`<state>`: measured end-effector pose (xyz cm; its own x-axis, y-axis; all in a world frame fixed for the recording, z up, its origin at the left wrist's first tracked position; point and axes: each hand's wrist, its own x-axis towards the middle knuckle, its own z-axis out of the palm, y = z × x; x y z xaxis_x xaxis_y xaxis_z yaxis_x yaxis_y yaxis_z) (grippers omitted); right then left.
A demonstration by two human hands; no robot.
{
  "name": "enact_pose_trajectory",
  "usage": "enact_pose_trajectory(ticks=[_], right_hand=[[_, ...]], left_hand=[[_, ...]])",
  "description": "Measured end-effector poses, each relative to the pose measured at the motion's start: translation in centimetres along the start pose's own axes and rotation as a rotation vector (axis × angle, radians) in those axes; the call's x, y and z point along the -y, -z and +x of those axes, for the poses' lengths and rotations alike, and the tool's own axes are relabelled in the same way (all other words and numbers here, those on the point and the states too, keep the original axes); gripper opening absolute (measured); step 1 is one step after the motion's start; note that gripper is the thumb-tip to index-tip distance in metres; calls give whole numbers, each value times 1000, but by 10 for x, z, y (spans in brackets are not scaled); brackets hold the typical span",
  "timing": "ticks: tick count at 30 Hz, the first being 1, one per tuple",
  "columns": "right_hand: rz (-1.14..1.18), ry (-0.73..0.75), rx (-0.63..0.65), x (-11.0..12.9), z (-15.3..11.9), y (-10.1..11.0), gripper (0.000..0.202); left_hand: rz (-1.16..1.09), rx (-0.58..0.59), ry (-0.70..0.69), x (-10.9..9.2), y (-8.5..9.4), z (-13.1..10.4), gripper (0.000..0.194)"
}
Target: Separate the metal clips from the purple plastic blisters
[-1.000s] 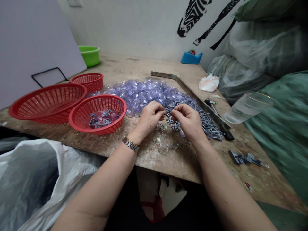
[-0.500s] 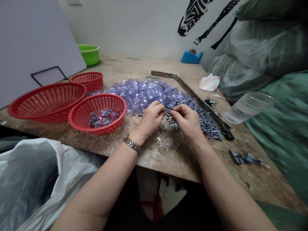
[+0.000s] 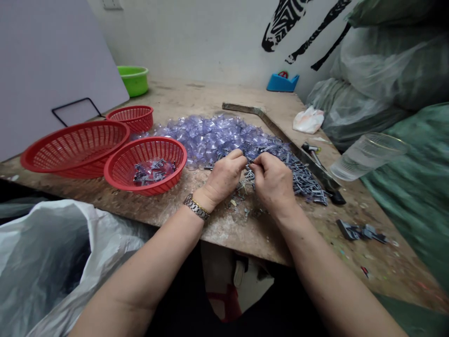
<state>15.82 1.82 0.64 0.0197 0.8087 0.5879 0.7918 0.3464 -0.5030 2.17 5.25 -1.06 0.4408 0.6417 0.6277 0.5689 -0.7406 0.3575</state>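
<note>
Dim soft light, slight blur, stretched edges

Anything in the hands (image 3: 226, 175) too small for certainty, the white bag (image 3: 97, 234) partly beyond the left edge.

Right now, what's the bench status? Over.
Left hand and right hand pinched, contents unclear. Grey plastic pieces heaped just beyond. Bent metal strip along heap's right side.

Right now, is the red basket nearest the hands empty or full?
Neither: in the red basket, grey pieces lie low, below its rim.
</note>
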Motion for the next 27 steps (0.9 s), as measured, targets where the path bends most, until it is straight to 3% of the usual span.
enact_pose_trajectory(ticks=[13,18,23,27], right_hand=[[426,-223,77,-9,5,-3,16],[570,-303,72,-11,4,-5,17],[585,-287,72,-12,3,-5,17],[400,-191,80,-13,4,-1,15]], left_hand=[[-312,-157,157,-4,-3,2,19],[-335,-160,139,-2,-3,2,18],[-307,-148,131,-2,-3,1,18],[-286,-141,122,-1,-4,1,17]])
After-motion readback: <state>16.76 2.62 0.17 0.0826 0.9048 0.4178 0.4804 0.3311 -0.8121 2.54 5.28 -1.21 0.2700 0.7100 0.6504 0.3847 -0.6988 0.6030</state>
